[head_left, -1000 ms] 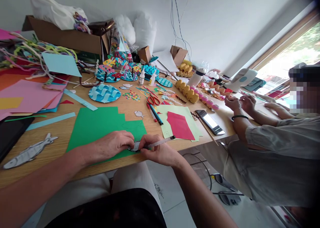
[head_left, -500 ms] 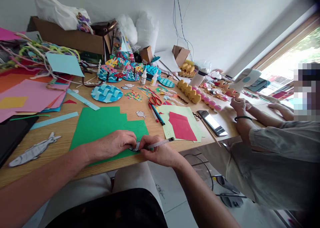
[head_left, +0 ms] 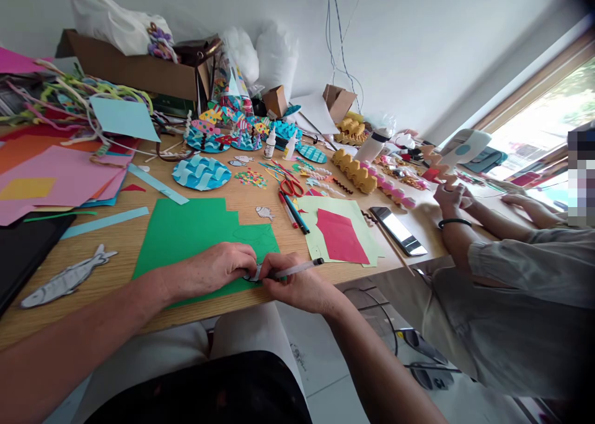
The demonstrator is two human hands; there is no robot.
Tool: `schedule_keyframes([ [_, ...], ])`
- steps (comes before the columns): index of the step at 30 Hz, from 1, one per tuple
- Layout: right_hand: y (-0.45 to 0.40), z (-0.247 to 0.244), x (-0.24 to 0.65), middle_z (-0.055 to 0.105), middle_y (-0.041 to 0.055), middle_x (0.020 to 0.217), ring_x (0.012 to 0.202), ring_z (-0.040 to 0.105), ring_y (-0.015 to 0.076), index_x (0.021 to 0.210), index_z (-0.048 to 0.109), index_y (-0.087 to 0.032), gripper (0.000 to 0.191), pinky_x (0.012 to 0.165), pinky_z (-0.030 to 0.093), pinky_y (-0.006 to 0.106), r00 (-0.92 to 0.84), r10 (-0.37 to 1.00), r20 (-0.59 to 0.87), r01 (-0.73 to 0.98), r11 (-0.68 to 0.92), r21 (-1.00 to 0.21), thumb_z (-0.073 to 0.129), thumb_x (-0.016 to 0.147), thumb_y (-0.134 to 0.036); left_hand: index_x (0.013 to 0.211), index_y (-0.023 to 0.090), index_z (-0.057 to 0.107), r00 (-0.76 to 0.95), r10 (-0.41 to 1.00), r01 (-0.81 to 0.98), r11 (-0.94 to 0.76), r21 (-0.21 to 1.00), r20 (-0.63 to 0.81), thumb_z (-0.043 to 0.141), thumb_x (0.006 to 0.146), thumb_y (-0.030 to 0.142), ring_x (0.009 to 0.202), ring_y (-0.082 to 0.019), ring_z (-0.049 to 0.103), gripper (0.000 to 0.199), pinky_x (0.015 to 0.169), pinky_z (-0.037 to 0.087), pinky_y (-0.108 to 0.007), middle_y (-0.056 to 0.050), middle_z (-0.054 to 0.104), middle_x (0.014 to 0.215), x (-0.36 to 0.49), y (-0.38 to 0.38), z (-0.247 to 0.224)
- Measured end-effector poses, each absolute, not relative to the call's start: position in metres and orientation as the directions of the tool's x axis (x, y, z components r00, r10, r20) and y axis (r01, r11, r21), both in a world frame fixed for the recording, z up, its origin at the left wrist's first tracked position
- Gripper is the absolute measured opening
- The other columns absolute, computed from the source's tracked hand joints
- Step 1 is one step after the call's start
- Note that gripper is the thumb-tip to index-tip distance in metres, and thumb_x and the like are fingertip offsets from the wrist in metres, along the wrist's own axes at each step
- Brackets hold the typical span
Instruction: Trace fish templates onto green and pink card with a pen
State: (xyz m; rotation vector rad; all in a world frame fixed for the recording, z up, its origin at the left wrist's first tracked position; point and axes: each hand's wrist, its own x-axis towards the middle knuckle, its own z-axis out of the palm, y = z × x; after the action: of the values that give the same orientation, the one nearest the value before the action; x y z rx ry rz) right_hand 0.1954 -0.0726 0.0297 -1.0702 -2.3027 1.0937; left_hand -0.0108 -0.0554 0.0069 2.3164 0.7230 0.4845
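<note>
My right hand [head_left: 297, 286] is closed around a pen [head_left: 301, 267] with a clear barrel and a dark end, low over the green paper [head_left: 190, 225]. Beside it, my left hand [head_left: 227, 266] has its fingers pressed together on a small grey-white fish cutout [head_left: 255, 275], holding it against the sheet. Both hands partly cover that cutout, and the pen's tip is hidden. Faint drawn outlines [head_left: 253, 233] show on the green paper above my hands. A larger paper fish [head_left: 65, 278] lies to the left, and a small one [head_left: 264, 212] beyond the green sheet.
Pens [head_left: 294, 213], red scissors [head_left: 292, 187] and pale green paper with a red sheet [head_left: 341, 236] lie to the right, near a phone [head_left: 398, 230]. Glue bottles [head_left: 270, 144] and woven blue discs [head_left: 201, 172] stand behind. A co-worker's hands [head_left: 450, 198] are at far right.
The view has shifted slightly, so the table things appear a little farther right. Both hands keep nearly the same pose, with the pen still in the right one.
</note>
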Motion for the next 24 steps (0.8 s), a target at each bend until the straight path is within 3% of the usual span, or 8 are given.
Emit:
schedule_keyframes([
  [24,-0.08,0.023,0.185,0.052,-0.0051,0.062,0.054,0.045,0.008,0.075,0.058,-0.019,0.009,0.054,0.035,0.018,-0.608,0.791,0.071,0.448,0.415,-0.791,0.054,0.076,-0.01,0.074,0.016,0.059,0.772,0.62,0.36,-0.607,0.708,0.139,0.042,0.091,0.012,0.078,-0.014,0.057,0.025,0.072,0.041,-0.021,-0.002,0.059,0.082,-0.009,-0.058,0.011],
])
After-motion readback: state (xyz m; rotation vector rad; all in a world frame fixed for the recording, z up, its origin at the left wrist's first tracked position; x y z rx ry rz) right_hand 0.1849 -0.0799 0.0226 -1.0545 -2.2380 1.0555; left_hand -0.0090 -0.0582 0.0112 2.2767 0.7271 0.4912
